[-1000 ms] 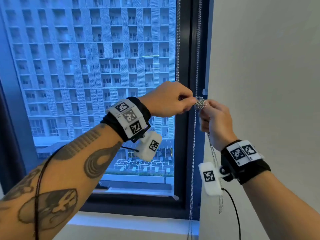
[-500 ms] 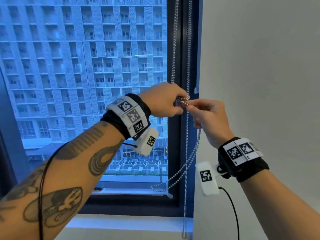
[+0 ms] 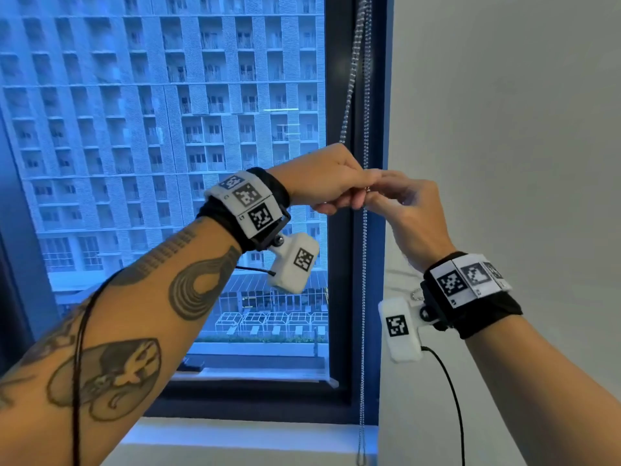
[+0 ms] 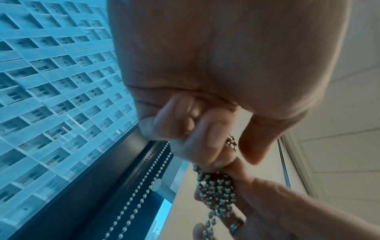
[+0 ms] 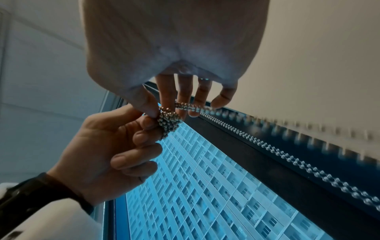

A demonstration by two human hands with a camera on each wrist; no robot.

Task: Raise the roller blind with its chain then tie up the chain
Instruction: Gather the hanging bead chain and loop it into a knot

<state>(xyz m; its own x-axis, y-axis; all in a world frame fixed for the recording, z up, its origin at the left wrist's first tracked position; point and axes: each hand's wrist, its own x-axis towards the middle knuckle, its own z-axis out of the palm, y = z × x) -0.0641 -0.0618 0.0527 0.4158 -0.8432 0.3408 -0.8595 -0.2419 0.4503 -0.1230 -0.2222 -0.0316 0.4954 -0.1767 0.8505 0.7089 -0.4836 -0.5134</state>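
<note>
Metal beads slide easily, so the wound bundle [image 5: 169, 122] of chain [image 3: 364, 297] may fall open if your pinch gets loose before the knot is tight. Your left hand [image 3: 324, 181] and right hand [image 3: 408, 210] meet beside the window frame [image 3: 339, 297], both clamped on the bundle between the fingertips [image 5: 147, 112]. Below them the chain hangs straight down to the sill [image 3: 235, 438].

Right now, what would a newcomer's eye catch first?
Both hands meet at the window's right edge: the left hand and right hand pinch a bunched wad of bead chain. The chain's strands hang along the dark window frame, with a high-rise outside.
</note>
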